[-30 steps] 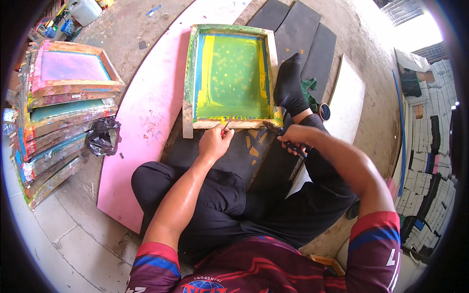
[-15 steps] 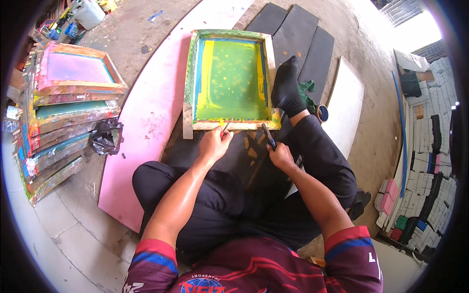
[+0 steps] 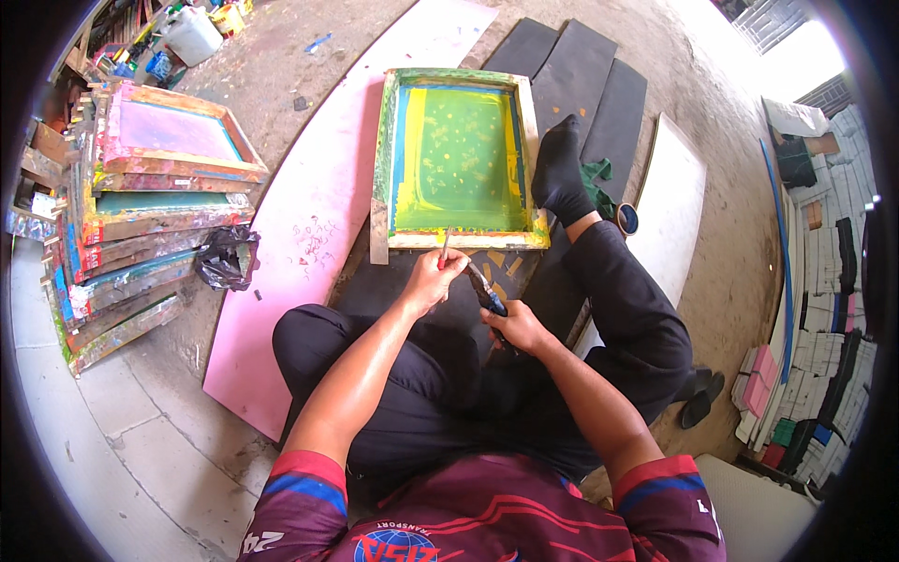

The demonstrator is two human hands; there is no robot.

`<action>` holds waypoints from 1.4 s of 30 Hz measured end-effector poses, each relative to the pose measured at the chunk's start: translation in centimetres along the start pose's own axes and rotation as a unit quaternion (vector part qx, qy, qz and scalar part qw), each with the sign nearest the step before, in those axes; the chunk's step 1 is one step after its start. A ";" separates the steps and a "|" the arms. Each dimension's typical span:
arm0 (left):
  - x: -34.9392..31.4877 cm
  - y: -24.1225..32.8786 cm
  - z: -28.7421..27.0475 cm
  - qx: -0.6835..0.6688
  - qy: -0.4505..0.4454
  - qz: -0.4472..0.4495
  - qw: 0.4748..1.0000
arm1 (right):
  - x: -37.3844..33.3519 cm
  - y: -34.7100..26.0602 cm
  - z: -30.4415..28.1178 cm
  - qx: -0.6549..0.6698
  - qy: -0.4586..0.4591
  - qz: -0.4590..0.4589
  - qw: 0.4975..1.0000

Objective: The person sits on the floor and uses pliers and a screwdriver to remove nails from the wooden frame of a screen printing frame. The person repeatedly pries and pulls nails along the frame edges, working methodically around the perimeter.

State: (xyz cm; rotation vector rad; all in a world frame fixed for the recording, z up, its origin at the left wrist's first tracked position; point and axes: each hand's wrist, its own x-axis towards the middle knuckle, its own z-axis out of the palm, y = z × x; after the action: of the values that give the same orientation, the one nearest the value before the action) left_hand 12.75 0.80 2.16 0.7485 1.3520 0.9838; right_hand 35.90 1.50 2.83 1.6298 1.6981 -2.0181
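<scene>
My left hand (image 3: 429,284) is closed round a slim red-handled tool (image 3: 444,251) with a thin metal tip pointing up toward the frame. In my right hand (image 3: 517,325) is a dark tool (image 3: 486,289) with a black and blue handle; its exact kind is unclear. The head of the dark tool reaches close to my left fingers. Just beyond both hands lies a wooden screen-printing frame (image 3: 465,241), with green mesh bordered in yellow and blue. A narrow wooden strip (image 3: 378,234) stands out at its near left corner.
Stacked paint-stained frames (image 3: 140,225) and a black plastic bag (image 3: 228,258) are on the left. A long pink sheet (image 3: 272,309) runs beneath. My socked foot (image 3: 559,169) rests beside the frame, near a green cloth (image 3: 596,183) and a small round container (image 3: 626,218).
My right hand has moved left and nearer to me, bringing the dark tool beside my left hand. My left hand has shifted slightly right, and the whole view has shifted a little.
</scene>
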 end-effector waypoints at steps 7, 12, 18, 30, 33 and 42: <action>-0.2 -0.1 -0.9 -0.010 0.013 -0.005 1.000 | -0.7 -1.9 1.1 0.030 -0.005 -0.005 1.000; -0.8 0.4 -3.5 -0.022 0.029 -0.006 0.999 | 0.2 -4.0 1.4 -0.037 -0.091 -0.042 0.994; -0.2 1.6 -10.6 0.078 0.228 -0.047 0.969 | -0.1 -4.7 2.1 0.053 -0.139 -0.039 0.988; 1.7 -6.3 -25.0 0.192 0.603 0.053 0.773 | -2.3 -0.1 0.0 0.144 -0.069 -0.027 0.987; 2.4 -0.6 -14.1 0.080 0.366 0.068 0.925 | -2.6 1.2 -1.8 0.178 0.001 -0.016 0.984; -0.5 -2.3 8.2 0.033 0.066 -0.065 0.995 | -0.8 1.8 -3.4 0.304 0.083 -0.039 0.948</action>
State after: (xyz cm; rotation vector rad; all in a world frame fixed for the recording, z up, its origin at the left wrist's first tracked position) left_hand 21.19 0.27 1.19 0.6445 1.5362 0.9006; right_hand 39.63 2.85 2.64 1.9592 1.2538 -2.7033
